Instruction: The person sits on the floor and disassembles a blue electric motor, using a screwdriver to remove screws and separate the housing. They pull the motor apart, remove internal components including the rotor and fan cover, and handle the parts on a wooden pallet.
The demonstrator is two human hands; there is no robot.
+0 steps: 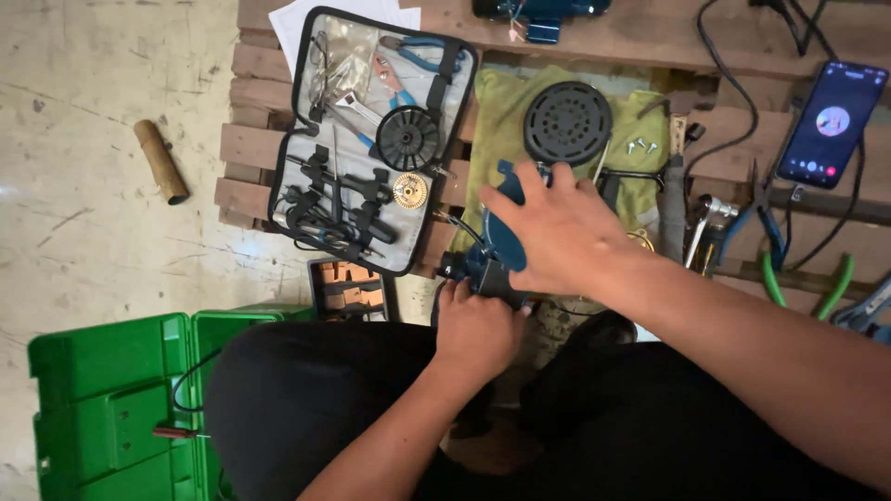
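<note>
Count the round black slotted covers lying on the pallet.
2: a small black fan wheel on the open tool pouch, and a larger black grille cover on the green cloth. Others may be hidden under the hands.

The wooden pallet [269, 148] is crowded: the open tool pouch [371, 139] fills its left part, the round black grille [567, 122] and loose screws [641, 146] lie on the green cloth [497, 121] just beyond the right hand [557, 232], and a hammer [672, 199], pliers [766, 227] and a phone [832, 123] with cables block the right side. Near the left hand [475, 327], the small box of orange parts [351, 288] and the open green case [111, 399] hem in the left. Open passage lies on the bare concrete floor [83, 111] at far left, where only a short tube [161, 161] lies.
</note>
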